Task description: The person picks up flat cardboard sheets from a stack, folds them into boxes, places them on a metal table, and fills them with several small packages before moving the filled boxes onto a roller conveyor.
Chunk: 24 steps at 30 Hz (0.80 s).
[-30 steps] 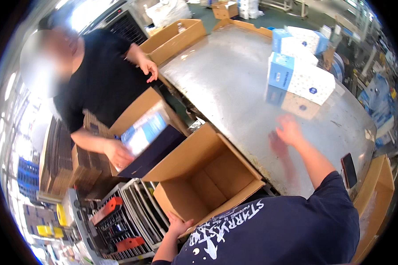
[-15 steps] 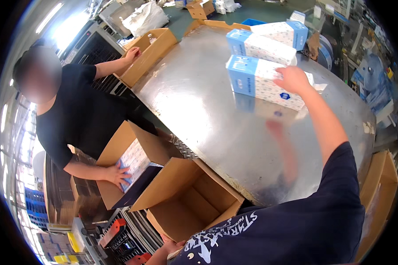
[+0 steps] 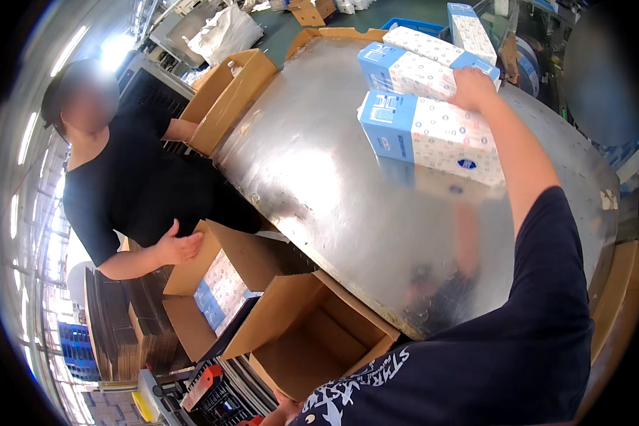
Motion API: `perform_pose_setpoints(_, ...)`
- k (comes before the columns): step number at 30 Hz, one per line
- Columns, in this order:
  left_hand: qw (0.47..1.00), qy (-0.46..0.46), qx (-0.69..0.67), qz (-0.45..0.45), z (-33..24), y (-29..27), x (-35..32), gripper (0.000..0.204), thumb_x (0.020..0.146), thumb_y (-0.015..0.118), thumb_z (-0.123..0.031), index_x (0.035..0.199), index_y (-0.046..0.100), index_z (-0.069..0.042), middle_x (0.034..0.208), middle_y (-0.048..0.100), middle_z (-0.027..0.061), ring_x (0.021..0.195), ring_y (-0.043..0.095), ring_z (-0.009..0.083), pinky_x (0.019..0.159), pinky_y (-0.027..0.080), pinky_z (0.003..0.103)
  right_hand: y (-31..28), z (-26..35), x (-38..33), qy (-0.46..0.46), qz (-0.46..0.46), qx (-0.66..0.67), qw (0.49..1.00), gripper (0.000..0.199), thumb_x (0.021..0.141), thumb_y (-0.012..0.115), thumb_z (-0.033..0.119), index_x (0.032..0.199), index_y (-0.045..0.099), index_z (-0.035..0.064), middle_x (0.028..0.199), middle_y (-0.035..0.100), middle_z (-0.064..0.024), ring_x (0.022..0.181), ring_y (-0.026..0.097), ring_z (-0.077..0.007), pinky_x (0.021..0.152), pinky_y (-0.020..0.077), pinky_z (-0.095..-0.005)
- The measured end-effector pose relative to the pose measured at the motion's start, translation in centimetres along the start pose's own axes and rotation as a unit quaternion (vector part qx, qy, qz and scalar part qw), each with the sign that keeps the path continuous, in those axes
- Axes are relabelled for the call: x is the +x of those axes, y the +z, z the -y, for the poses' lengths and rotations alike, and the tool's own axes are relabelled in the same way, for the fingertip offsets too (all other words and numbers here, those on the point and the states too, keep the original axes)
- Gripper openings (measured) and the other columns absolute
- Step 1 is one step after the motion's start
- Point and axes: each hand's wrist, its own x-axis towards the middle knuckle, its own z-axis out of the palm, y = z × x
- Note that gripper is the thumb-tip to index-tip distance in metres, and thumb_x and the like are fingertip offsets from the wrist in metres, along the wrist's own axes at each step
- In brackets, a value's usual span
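My right hand (image 3: 472, 89) reaches far across the shiny steel table (image 3: 312, 184) and is closed over the far top edge of a blue and white box (image 3: 433, 138). A second box of the same kind (image 3: 412, 71) lies just behind it, touching my hand, and a third (image 3: 468, 28) stands farther back. Only a sliver of my left hand (image 3: 282, 412) shows at the bottom edge, against the near flap of an open, empty cardboard carton (image 3: 312, 341) below the table's edge; its fingers are hidden.
A co-worker in a black shirt stands at the left, one hand (image 3: 179, 247) on the flap of another carton (image 3: 224, 284) that holds a blue and white box. An open carton (image 3: 227, 99) sits at the table's far left corner. Flattened cardboard (image 3: 113, 334) and a red-edged crate (image 3: 206, 387) lie below.
My right arm has stretched farther over the table onto the boxes. The co-worker's hand has shifted from inside their carton to its flap.
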Motion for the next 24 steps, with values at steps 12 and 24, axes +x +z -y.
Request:
perform_pose_setpoints(12,0.981,-0.058,-0.030,0.185,1.9,-4.0,1.3,0.031,0.086,0.043,-0.035,0.098,0.062,-0.013,0.086,0.062,0.0130,0.087,0.054,0.0281,0.074,0.038,0.043,2.7,-4.2,2.0,0.043,-0.105,0.055,0.992,0.062,0.071,0.066,0.041,0.122,0.053,0.0086,0.108,0.062,-0.0157,0.102,0.058,-0.0314,0.088,0.0453,-0.0389)
perform_pose_setpoints(24,0.903,0.382,-0.130,-0.147,-34.3,-30.4,-0.8,0.055,0.093,0.051,-0.021,0.140,0.027,-0.005,0.130,0.047,0.0209,0.114,0.052,0.0281,0.094,0.042,0.033,-2.4,-4.1,-5.0,-0.100,0.101,0.040,0.989,0.073,0.065,0.070,0.040,0.131,0.048,0.0187,0.117,0.059,-0.0132,0.106,0.057,-0.0300,0.089,0.0450,-0.0375)
